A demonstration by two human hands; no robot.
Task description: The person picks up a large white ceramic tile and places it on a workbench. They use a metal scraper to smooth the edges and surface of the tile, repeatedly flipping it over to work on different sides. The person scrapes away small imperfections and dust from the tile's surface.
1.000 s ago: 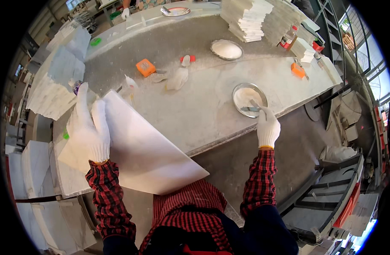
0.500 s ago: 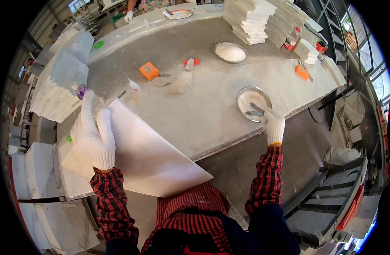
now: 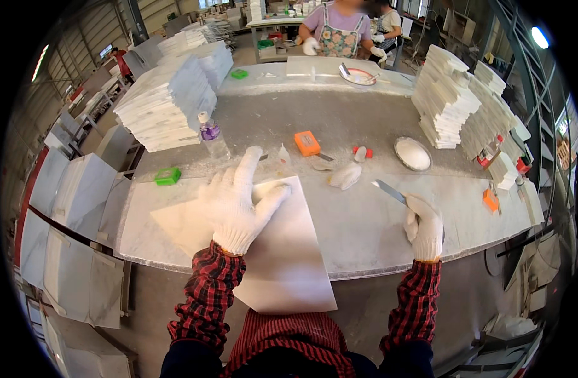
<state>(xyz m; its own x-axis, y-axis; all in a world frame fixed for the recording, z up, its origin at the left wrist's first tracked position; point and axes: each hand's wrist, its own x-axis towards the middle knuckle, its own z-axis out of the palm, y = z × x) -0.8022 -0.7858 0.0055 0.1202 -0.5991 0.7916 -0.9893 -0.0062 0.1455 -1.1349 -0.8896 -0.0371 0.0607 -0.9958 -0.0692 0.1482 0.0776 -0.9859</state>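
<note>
A large white square tile (image 3: 283, 252) lies flat at the near edge of the grey stone workbench (image 3: 364, 220) and overhangs toward me. My left hand (image 3: 238, 205), in a white knit glove, rests palm down on the tile with its fingers spread. My right hand (image 3: 422, 227), also gloved, is closed around the handle of a putty knife (image 3: 390, 191) whose metal blade points up and to the left over the bench. A round white bowl (image 3: 413, 153) stands farther back on the right.
On the bench lie an orange block (image 3: 307, 143), a green block (image 3: 168, 176), a clear bottle with a purple band (image 3: 211, 135) and a spare glove (image 3: 344, 176). Tile stacks (image 3: 169, 104) rise on the left, with more tile stacks (image 3: 450, 97) on the right. A person in an apron (image 3: 339, 34) works at the far end.
The view has swung upward toward the far end of the bench. My right hand has lifted the putty knife out of the metal bowl. The tile now lies flatter under my left hand.
</note>
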